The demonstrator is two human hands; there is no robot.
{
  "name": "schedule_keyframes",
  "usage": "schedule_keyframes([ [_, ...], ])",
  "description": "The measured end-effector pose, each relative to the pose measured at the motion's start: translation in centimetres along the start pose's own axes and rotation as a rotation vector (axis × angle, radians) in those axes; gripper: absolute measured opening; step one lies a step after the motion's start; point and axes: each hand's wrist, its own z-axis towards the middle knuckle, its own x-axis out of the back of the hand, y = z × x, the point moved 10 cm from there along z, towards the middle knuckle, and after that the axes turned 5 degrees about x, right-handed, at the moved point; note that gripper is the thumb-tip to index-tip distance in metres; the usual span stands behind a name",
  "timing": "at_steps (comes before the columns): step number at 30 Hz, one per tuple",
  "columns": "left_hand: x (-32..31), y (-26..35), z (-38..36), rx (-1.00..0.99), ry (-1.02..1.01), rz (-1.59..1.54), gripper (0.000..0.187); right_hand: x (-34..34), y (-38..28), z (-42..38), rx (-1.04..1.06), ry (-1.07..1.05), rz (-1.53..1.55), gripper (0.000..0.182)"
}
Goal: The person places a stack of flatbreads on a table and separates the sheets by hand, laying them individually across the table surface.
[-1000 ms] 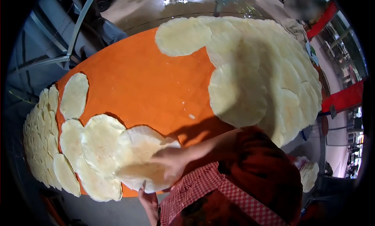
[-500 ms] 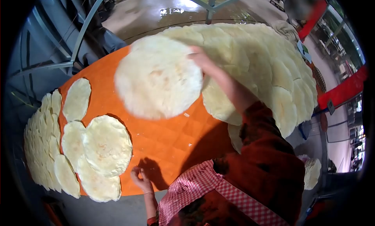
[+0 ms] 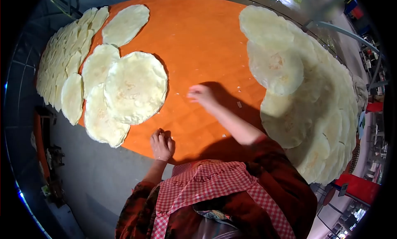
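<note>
My right hand [image 3: 202, 95] reaches over the orange table cover [image 3: 198, 44], a little blurred. Its fingers point left and are loosely apart, with nothing seen in them. Just left of it lies a large round flatbread [image 3: 135, 88], on top of two others, an upper flatbread [image 3: 98, 67] and a lower flatbread [image 3: 103, 119]. My left hand [image 3: 162, 146] rests at the near table edge, fingers extended on the cover and holding nothing. To the right, a round flatbread [image 3: 276, 67] with brown spots lies on the overlapping spread of flatbreads [image 3: 326, 102].
A dense overlapping stack of flatbreads [image 3: 68, 53] lines the far left. Single flatbreads lie at the upper left [image 3: 126, 26] and lower left [image 3: 72, 99]. Small crumbs [image 3: 239, 104] dot the cover. A metal frame bar [image 3: 351, 34] stands beyond the right side.
My right hand has let go of the flatbread, which now lies on the right-hand spread, and has moved back over the cover. My left hand has settled at the edge. The view has shifted.
</note>
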Motion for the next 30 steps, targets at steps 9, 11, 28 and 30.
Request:
schedule_keyframes([
  [9,0.1,-2.8,0.6,-0.005,-0.028,-0.286,0.031,-14.8,2.9,5.7,-0.077,0.141,-0.046,0.032],
  [11,0.6,-3.2,0.1,-0.003,-0.059,-0.41,0.035,-14.9,3.2,5.9,-0.165,0.192,-0.198,0.033],
  [28,5.5,-13.3,14.1,0.58,-0.621,-2.63,0.064,-28.3,-22.4,-15.9,0.914,-0.578,-1.81,0.016],
  [30,4.3,-13.0,11.9,0.604,-0.686,-2.468,0.064,-21.1,-17.2,-16.4,0.729,-0.416,-1.951,0.023],
])
